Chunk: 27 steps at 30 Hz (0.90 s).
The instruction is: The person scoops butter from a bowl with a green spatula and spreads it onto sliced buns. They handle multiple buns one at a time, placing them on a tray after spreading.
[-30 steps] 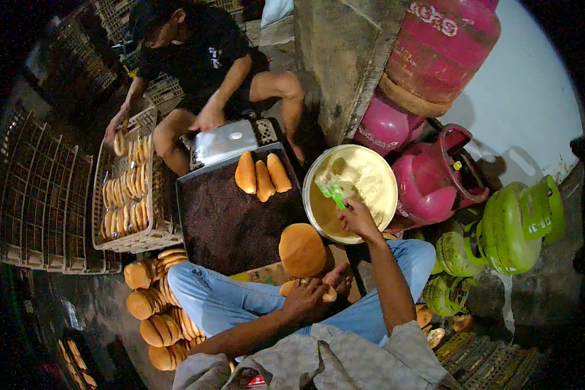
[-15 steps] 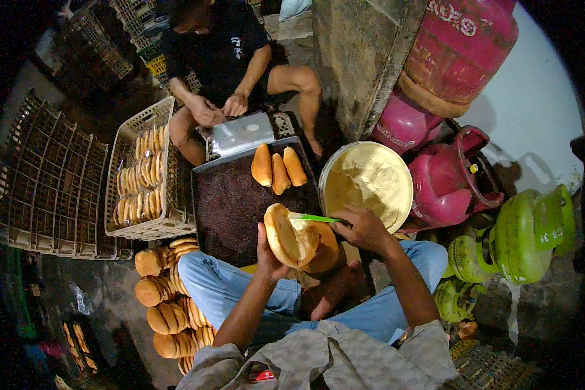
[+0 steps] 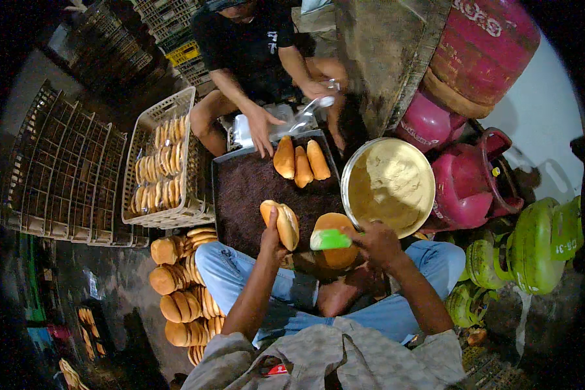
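My left hand (image 3: 275, 239) grips a split bread bun (image 3: 288, 226), now nearly folded together, with pale filling along its opening. In my right hand (image 3: 379, 244) is a green spatula (image 3: 333, 239), its blade smeared with cream. Beneath the blade another round brown bun (image 3: 337, 258) shows; what supports it is hidden. Just beyond my hands lies a dark tray (image 3: 214, 195) of chocolate-brown sprinkles (image 3: 247, 188), with three long filled buns (image 3: 301, 162) at its far right. A round tub (image 3: 345, 195) of pale yellow cream (image 3: 403, 175) stands right of the tray.
Across the tray a person (image 3: 240, 49) in black handles clear plastic bags (image 3: 309, 114). A crate (image 3: 192, 156) of packed buns and stacked crates (image 3: 58, 169) stand left. Stacked buns (image 3: 175, 305) lie by my left knee. Pink (image 3: 465, 195) and green gas cylinders (image 3: 533, 247) stand right.
The bun in my left hand has gone from spread open to nearly folded. The spatula has left it, turning its blade flat. The other person has reached toward the tray's filled buns.
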Motion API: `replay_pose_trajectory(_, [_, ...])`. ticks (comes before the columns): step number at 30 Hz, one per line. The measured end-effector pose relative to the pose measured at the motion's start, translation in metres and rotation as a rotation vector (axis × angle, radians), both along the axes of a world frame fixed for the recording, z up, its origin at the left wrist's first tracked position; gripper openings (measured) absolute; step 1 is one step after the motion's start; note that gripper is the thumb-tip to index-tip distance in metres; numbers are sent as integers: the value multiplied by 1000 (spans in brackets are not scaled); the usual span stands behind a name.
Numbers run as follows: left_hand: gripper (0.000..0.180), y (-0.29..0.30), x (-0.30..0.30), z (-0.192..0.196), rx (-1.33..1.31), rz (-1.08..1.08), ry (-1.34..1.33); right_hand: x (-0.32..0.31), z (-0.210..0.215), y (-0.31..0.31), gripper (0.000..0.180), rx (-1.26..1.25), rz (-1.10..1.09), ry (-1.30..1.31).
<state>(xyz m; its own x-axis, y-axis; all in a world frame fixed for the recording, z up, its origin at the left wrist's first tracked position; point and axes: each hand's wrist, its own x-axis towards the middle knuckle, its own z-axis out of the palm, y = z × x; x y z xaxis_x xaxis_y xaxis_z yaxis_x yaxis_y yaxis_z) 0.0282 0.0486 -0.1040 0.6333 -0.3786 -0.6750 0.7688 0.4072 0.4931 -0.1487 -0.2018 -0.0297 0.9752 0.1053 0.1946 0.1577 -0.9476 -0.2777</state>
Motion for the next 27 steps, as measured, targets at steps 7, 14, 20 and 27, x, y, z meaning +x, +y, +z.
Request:
replay_pose_trajectory(7, [54, 29, 64, -43, 332, -240, -757, -23, -26, -42, 42, 440, -461, -16])
replay_pose_trajectory(14, [43, -49, 46, -58, 1720, -1354, -1642, -25, -45, -67, 41, 612, -558, 175])
replay_pose_trajectory(20, [29, -23, 195, -65, 779, -1480, -868, -35, -45, -76, 39, 687, -601, 96])
replay_pose_trajectory(27, [79, -61, 144, -70, 1320, -949, -1432, -6, -57, -85, 37, 509, -673, 253])
